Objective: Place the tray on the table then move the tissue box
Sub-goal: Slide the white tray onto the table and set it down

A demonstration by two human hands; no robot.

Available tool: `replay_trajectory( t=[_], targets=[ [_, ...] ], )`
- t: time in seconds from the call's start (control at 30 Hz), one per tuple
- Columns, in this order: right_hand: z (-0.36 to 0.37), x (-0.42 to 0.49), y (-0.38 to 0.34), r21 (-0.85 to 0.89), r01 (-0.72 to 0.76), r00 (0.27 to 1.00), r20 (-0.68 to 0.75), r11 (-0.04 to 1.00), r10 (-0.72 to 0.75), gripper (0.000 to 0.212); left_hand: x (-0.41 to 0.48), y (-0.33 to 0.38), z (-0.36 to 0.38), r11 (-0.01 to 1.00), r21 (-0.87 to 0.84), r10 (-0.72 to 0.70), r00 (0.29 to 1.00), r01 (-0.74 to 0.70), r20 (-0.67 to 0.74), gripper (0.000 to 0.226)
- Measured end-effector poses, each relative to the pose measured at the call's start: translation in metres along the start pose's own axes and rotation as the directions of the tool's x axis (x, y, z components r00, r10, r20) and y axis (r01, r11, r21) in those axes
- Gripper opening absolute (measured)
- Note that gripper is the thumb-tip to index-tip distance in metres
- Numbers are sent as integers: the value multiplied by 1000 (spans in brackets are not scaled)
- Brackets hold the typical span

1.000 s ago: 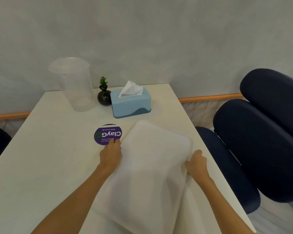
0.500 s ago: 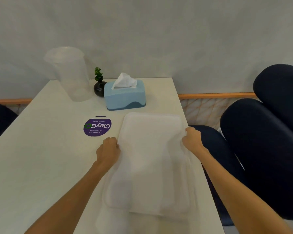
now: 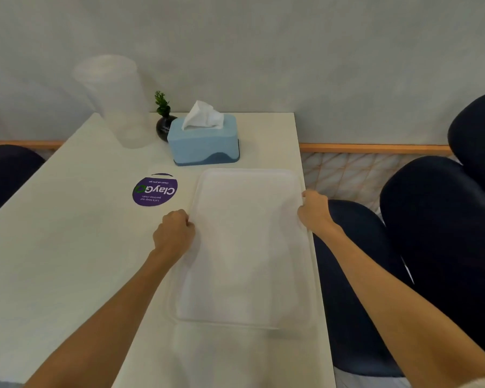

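Both hands grip the white tray (image 3: 247,247) by its long edges: the left hand (image 3: 174,233) is curled into a closed fist around the left rim, and the right hand (image 3: 315,212) has its fingers wrapped over the right rim. From the head view, the tray lies flat along the right side of the white table (image 3: 53,247). Just beyond its far end stands the blue tissue box (image 3: 205,142), apart from the tray, with a small plant (image 3: 164,121) touching its left side and a round purple sticker (image 3: 155,191) near the tray's left corner.
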State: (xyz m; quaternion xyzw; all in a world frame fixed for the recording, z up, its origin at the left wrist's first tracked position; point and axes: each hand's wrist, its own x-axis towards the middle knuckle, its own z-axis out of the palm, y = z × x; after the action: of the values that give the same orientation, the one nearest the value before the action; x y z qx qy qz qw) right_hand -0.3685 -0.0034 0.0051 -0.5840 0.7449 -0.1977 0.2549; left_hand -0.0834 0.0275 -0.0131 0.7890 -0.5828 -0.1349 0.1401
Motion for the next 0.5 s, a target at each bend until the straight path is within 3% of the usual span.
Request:
replay_trajectory(
  t=[0.33, 0.5],
  targets=[
    [-18, 10, -7, 25, 136, 991, 11, 990, -137, 43, 1, -7, -17, 999, -31, -29, 999, 30, 39, 28],
    [-26, 23, -36, 59, 206, 979, 4, 977, -206, 43, 32, -12, -45, 993, -121, -17, 1000, 19, 24, 27]
  ],
)
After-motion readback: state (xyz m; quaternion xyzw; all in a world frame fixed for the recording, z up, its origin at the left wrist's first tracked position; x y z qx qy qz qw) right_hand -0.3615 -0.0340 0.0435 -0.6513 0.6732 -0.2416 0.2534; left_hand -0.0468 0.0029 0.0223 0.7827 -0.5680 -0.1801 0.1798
